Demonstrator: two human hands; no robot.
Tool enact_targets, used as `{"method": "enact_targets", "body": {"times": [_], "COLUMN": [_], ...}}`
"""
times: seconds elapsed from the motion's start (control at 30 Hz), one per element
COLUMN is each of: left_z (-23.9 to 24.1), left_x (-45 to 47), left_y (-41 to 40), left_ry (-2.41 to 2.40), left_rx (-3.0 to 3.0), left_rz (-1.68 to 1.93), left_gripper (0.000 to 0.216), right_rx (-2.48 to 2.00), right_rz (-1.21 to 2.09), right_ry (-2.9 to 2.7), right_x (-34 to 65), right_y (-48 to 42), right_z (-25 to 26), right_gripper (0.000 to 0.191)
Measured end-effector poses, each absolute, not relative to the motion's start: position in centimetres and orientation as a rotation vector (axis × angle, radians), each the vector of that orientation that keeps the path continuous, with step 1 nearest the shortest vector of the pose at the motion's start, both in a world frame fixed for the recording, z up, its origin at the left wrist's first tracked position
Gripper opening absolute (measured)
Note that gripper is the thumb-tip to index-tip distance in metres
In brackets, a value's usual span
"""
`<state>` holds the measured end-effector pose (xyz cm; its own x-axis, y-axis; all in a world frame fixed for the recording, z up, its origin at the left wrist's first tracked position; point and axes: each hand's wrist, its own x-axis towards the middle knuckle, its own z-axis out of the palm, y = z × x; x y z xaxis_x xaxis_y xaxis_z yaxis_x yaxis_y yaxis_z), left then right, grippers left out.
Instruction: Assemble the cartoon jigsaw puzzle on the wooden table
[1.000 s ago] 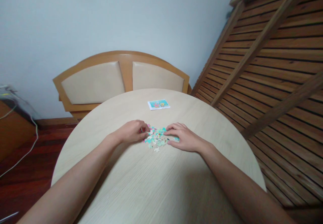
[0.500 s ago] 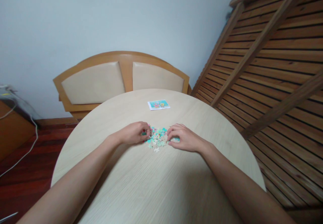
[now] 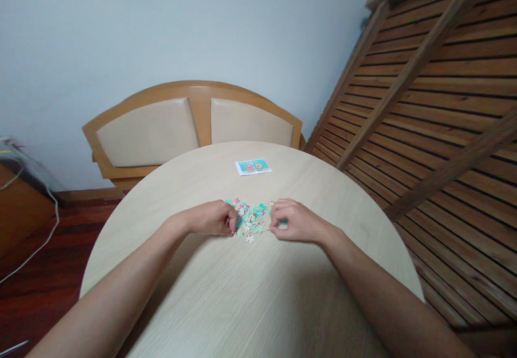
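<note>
A loose pile of jigsaw puzzle pieces (image 3: 251, 219) in teal, pale green, white and pink lies on the round table (image 3: 226, 304), between my two hands. At the pile's left edge my left hand (image 3: 212, 218) is closed, its fingers curled and thumb pressed in; a small pale bit shows by the fingertips, too small to make out. My right hand (image 3: 297, 220) pinches thumb against forefinger at the pile's right edge, and teal pieces show through the gap behind the pinch. Whatever is between those fingertips is hidden.
Beyond the pile lies a small picture card (image 3: 253, 167) with a teal cartoon print. A wooden headboard (image 3: 201, 116) with cream panels stands behind the table against the wall. Slatted wood panels (image 3: 436, 94) lean at the right. A white cable (image 3: 57, 212) hangs at the left.
My left hand has moved slightly left and nearer to me, uncovering pieces at the pile's far left. The fingers of my right hand have drawn together into a pinch.
</note>
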<state>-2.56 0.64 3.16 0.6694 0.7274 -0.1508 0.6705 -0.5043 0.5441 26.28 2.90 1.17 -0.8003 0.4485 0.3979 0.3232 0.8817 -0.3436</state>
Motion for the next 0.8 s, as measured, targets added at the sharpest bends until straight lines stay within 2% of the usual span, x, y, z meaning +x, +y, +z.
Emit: {"method": "enact_targets", "body": {"times": [0.17, 0.4, 0.57, 0.8], "left_z": [3.1, 3.1, 3.5, 2.8], "left_x": [-2.7, -2.6, -1.8, -0.9], "left_y": [0.6, 0.4, 0.3, 0.3], "left_ry": [1.128, 1.203, 1.093, 0.91], "left_rx": [2.292, 2.233, 2.331, 2.518], "left_rz": [0.054, 0.011, 0.149, 0.251], "left_gripper": [0.015, 0.026, 0.026, 0.03], "right_rx": [-0.556, -0.648, -0.645, -0.649], "right_rz": [0.473, 0.382, 0.315, 0.286], "right_ry": [-2.63, -2.597, -2.64, -2.619], "right_x": [26.3, 26.2, 26.1, 26.0], "right_y": [2.7, 2.9, 3.3, 3.5], "right_z": [1.0, 1.1, 0.2, -0.1], "right_gripper": [0.013, 0.012, 0.022, 0.015]}}
